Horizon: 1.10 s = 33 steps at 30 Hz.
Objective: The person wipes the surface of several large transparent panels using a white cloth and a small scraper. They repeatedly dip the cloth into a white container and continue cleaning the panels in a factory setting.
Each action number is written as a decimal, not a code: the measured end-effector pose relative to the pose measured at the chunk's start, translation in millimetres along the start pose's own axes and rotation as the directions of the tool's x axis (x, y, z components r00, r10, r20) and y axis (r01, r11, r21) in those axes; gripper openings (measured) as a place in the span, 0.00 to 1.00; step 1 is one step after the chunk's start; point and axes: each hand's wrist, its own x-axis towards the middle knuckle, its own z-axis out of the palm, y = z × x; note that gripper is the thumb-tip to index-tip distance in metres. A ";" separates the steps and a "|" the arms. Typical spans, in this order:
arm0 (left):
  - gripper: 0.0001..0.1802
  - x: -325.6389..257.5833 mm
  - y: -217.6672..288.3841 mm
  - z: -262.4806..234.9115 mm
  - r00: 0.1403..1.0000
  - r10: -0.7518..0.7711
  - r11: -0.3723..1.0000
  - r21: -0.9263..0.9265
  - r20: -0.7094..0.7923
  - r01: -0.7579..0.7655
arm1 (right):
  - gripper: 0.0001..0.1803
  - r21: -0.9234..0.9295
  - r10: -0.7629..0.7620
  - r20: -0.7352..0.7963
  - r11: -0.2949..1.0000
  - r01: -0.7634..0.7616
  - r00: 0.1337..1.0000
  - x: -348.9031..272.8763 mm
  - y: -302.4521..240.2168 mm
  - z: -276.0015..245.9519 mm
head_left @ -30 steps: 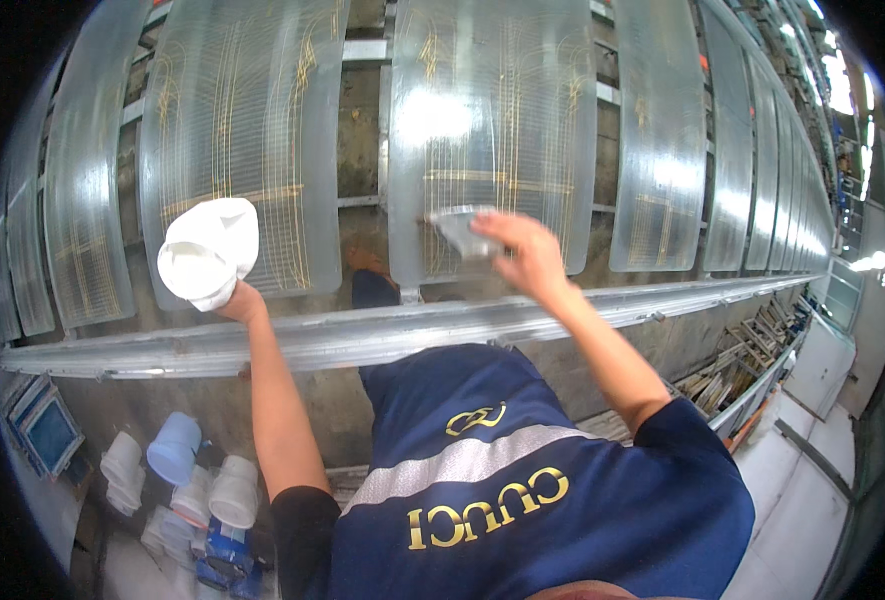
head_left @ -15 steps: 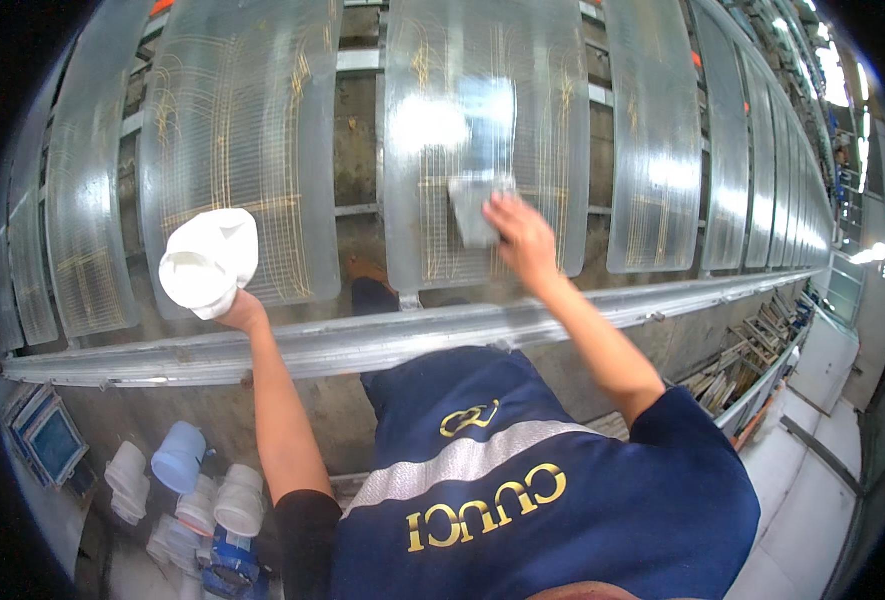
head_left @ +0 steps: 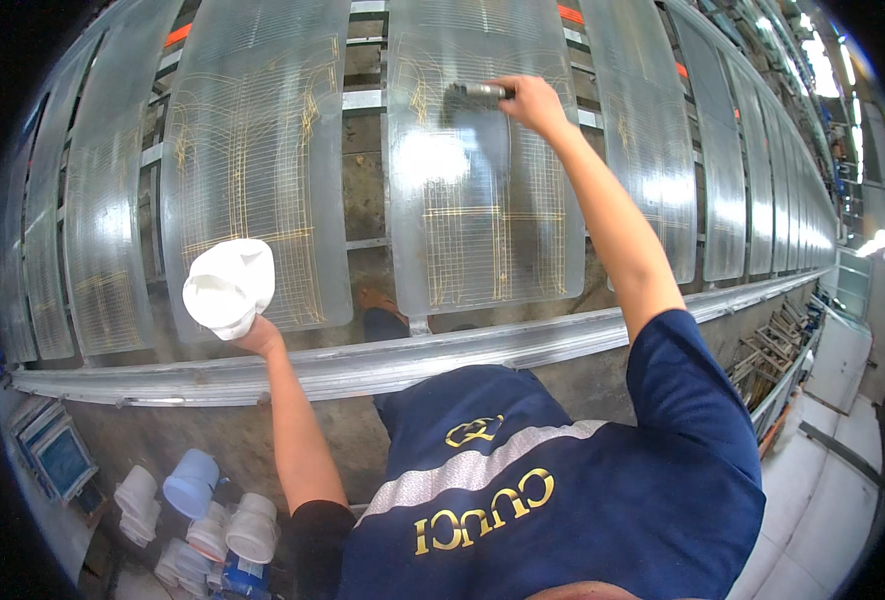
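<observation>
My right hand (head_left: 530,100) is raised high and grips a flat dark brush-like tool (head_left: 472,93) pressed against the upper part of a curved clear panel (head_left: 482,200) with fine gold lines. My left hand (head_left: 252,330) holds a white container (head_left: 227,287) up near the lower edge of the neighbouring clear panel (head_left: 247,170). My dark blue shirt (head_left: 562,500) fills the lower middle of the view.
A long metal rail (head_left: 362,365) runs below a row of curved clear panels on a rack. Several white and pale blue containers (head_left: 202,500) stand on the floor at lower left, beside a blue-framed box (head_left: 57,455). White floor lies at the right.
My right hand has moved the tool up the middle panel from its lower part to near its top. My left hand with the white container has stayed roughly in place.
</observation>
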 end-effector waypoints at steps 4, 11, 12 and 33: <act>0.26 0.4 -16.4 2.2 1.000 0.006 1.000 -0.006 0.022 -0.006 | 0.27 0.057 -0.135 -0.087 0.988 0.141 0.987 -7.8 23.6 26.8; 0.27 -3.0 -40.2 -8.2 0.999 0.007 1.000 0.006 -0.046 -0.006 | 0.39 0.023 -0.217 0.003 0.976 0.217 0.976 -293.3 -31.9 78.0; 0.27 -2.2 -41.9 -6.0 0.999 0.008 1.000 -0.014 -0.044 -0.009 | 0.41 0.026 -0.184 0.044 0.983 0.183 0.982 -327.5 -40.7 80.7; 0.28 -4.2 -59.0 -7.0 0.997 0.064 0.997 0.038 -0.048 -0.062 | 0.36 0.058 -0.257 -0.081 0.963 0.262 0.963 -276.7 14.0 65.1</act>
